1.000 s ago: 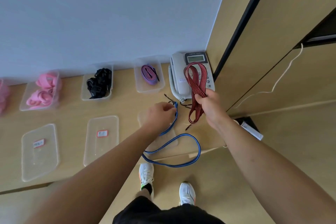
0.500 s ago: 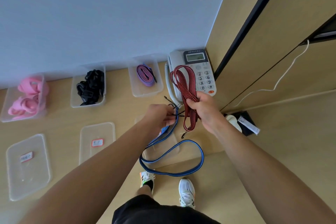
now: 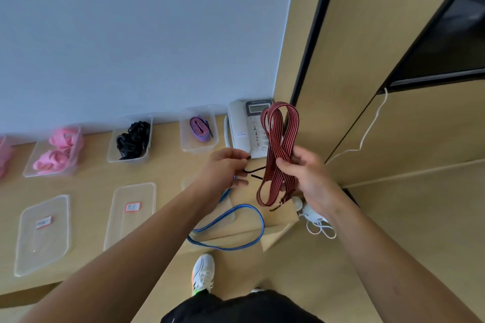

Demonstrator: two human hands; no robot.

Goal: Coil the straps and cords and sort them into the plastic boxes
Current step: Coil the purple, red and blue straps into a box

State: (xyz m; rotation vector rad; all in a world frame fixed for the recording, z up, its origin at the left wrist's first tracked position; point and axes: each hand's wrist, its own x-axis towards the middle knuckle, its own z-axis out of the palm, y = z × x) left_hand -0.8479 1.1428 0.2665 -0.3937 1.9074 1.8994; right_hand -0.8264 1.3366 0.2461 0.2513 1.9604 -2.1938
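Gathering the red-and-black striped flat strap [image 3: 271, 162] into long loops is, as we judge it, the step in hand. Our right hand [image 3: 307, 178] grips the bundle at its middle, fingers curled round it; the loops stand up in front of the grey desk telephone [image 3: 244, 131] and the loose ends hang below the fist. Our left hand [image 3: 223, 168] has its fingers curled and pinches a thin black cord [image 3: 253, 170] that runs toward the red bundle. We cannot tell whether it is the tail of that strap or of the blue flat strap [image 3: 236, 231], which comes out from under the left hand and droops uncoiled over the front edge of the light wooden surface [image 3: 168, 165]. The loops look too long for the boxes, so the next move probably calls for a tighter coil with the tail tucked in, then a box of its own. Along the wall, the clear plastic box of pink straps [image 3: 55, 152], the clear plastic box of black straps [image 3: 132, 140] and the clear plastic box with one purple strap [image 3: 199, 128] each hold a single colour. Nearer us lie two flat clear plastic lids with red-edged labels [image 3: 43, 233] [image 3: 131, 212], well apart from the boxes. Behind the surface rises a pale blue-grey wall [image 3: 131, 34]. To the right stand tan wooden panels with black trim [image 3: 367, 34], a thin white cable [image 3: 367, 134] trailing down them. Below the surface's edge we see tan flooring and a white sports shoe [image 3: 203, 273].
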